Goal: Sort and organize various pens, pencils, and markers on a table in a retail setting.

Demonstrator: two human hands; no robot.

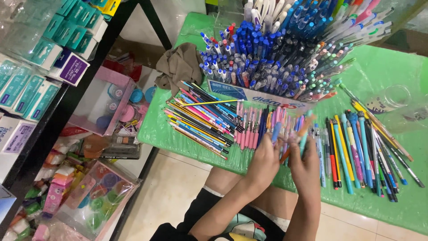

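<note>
My left hand [263, 164] and my right hand [306, 166] are together over the front of a green table [383, 71], both closed around a small bunch of pastel pens [292, 129] that fans upward, blurred. Rows of pink and blue pens [252, 129] lie on the table just behind my hands. A fan of coloured pencils [200, 120] lies to the left. More pens and pencils [365, 147] lie in a row to the right.
An open box crammed with upright blue pens [276, 53] stands behind. A brown cloth [180, 64] lies at the table's left corner. A clear jar [392, 100] lies at right. Black shelves [67, 102] with teal boxes and floor bins of toys [96, 196] are at left.
</note>
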